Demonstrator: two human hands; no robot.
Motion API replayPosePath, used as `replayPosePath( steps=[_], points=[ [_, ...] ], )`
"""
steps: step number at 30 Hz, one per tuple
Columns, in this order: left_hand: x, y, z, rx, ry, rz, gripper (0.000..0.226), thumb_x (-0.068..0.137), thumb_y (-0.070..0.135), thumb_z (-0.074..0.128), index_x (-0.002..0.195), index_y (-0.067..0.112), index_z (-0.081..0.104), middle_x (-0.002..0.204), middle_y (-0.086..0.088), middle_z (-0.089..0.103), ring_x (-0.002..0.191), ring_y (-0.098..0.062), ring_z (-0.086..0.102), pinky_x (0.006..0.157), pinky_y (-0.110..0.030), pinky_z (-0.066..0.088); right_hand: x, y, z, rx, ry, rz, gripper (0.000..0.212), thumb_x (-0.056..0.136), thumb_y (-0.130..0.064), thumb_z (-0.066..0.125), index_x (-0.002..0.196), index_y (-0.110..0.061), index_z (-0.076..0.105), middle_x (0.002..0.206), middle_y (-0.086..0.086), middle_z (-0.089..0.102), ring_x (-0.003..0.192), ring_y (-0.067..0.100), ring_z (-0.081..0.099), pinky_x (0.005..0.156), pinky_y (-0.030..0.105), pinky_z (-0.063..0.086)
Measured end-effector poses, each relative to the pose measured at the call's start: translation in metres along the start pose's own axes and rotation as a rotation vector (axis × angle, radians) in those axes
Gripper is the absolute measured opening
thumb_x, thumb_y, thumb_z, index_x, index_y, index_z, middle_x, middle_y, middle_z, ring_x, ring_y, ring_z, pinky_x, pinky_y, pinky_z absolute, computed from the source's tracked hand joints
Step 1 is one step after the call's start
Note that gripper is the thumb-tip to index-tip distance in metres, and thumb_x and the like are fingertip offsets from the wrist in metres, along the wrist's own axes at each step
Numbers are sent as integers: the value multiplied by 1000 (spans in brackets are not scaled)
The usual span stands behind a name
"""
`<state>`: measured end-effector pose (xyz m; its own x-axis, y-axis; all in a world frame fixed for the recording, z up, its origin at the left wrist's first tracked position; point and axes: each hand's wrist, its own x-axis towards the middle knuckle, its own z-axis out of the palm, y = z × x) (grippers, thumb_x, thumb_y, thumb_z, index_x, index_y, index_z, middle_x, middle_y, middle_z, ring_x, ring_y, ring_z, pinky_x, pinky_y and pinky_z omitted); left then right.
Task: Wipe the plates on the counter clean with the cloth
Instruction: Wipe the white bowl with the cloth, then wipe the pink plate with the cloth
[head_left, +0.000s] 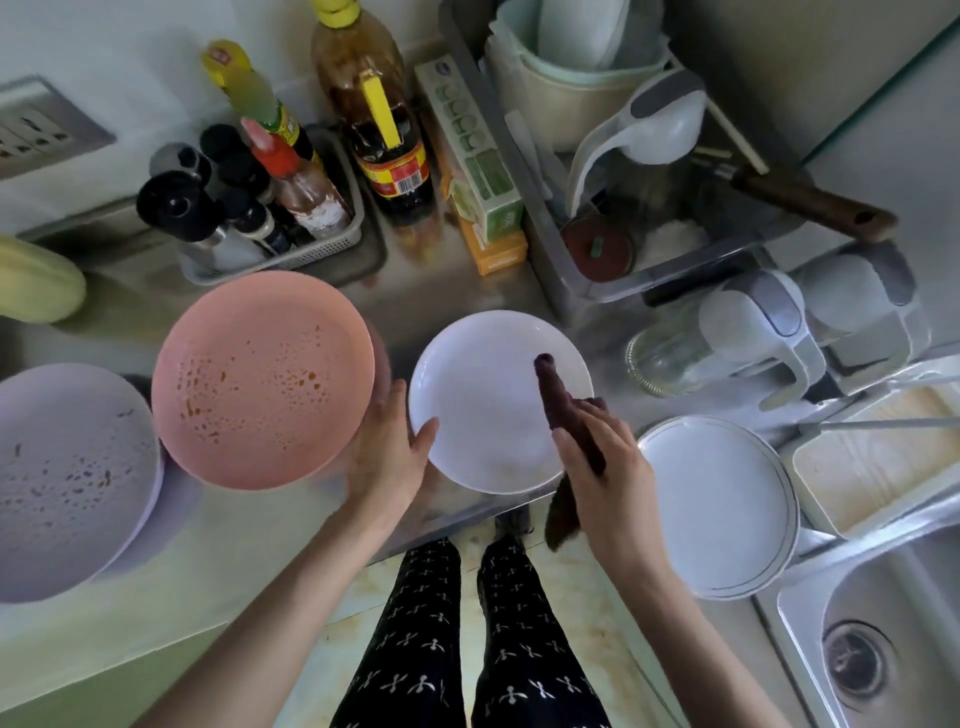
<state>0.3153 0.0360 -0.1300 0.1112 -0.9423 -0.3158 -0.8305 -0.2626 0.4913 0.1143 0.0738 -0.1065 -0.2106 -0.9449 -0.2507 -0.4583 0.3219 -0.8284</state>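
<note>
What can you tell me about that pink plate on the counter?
The pink plate is round with a raised rim and looks like matte plastic. Its middle is dirty, dotted with brownish droplets and specks. It appears tilted, its left edge overlapping the lilac plate, which is speckled too. The left hand rests against its lower right rim while the thumb touches the white plate beside it. Behind it stands a grey basket of bottles.

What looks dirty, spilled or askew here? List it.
The pink plate and the lilac plate both carry brown spatter, and the pink one sits tilted, overlapping the lilac plate's rim. The white plate under the cloth looks clean.
</note>
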Motion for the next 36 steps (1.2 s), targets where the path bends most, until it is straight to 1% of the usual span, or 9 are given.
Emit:
replayPosePath(
  steps=[4, 7, 11, 14, 16, 19, 24, 29, 36],
  points=[
    [-28, 6, -26, -310, 8, -29, 26, 88, 28, 58, 112, 18, 61, 105, 5, 64, 94, -9, 62, 86, -27, 48, -9, -32, 17, 982, -265, 481, 19, 98, -21, 46, 100, -2, 52, 98, 17, 70, 86, 31, 69, 70, 39, 57],
    [-39, -8, -43, -474, 48, -61, 18, 89, 25, 57, 106, 18, 63, 98, 11, 66, 88, 2, 63, 79, -8, 44, -13, -37, 40, 1078, -384, 620, 15, 90, -21, 56, 97, -11, 48, 103, 27, 56, 83, 36, 61, 59, 39, 54],
    [-48, -49, -61, -379, 392, -165, 28, 88, 15, 59, 116, 11, 56, 121, -4, 52, 78, -5, 62, 72, -6, 45, -22, -41, 68, 1007, -451, 602, 14, 82, -12, 60, 85, -15, 46, 113, 43, 48, 79, 44, 58, 47, 32, 48],
    [-45, -101, -68, -363, 517, -501, 41, 88, 23, 59, 127, 16, 48, 129, -14, 43, 84, -22, 59, 84, -31, 47, -28, -48, 89, 946, -429, 524, 16, 88, -1, 55, 89, -12, 44, 94, 32, 62, 74, 41, 55, 44, 27, 43],
    [-45, -126, -64, -413, 452, -579, 49, 88, 30, 59, 132, 20, 42, 124, -8, 52, 87, -22, 60, 83, -39, 51, -31, -53, 102, 887, -380, 466, 15, 91, 2, 51, 93, -9, 42, 79, 15, 67, 69, 39, 54, 46, 28, 42],
    [-40, -136, -57, -694, 351, -668, 51, 89, 29, 58, 133, 21, 33, 91, -10, 69, 55, -15, 64, 59, -33, 56, -34, -63, 122, 822, -254, 406, 13, 90, 2, 53, 94, -7, 45, 77, 4, 65, 70, 32, 64, 52, 32, 49],
    [-24, -145, -51, -1045, 261, -647, 44, 88, 1, 45, 117, 31, 32, 94, -6, 62, 79, -27, 66, 66, -31, 57, -42, -73, 151, 714, -125, 367, 14, 89, -3, 57, 88, -14, 49, 64, -5, 61, 53, 22, 55, 49, 30, 49],
    [-35, -171, -60, -1153, 137, -550, 51, 90, 3, 50, 123, 37, 32, 105, -4, 61, 83, -21, 68, 64, -24, 58, -58, -78, 166, 622, -18, 264, 20, 89, -5, 60, 86, -24, 52, 72, -9, 63, 63, 17, 58, 56, 27, 50],
    [-62, -219, -76, -1054, -128, -375, 57, 88, 13, 58, 130, 42, 31, 85, -7, 70, 63, -18, 68, 60, -29, 60, -71, -86, 202, -65, -116, -206, 33, 86, -14, 65, 115, -21, 53, 108, -1, 54, 96, 15, 50, 73, 20, 45]
  ],
)
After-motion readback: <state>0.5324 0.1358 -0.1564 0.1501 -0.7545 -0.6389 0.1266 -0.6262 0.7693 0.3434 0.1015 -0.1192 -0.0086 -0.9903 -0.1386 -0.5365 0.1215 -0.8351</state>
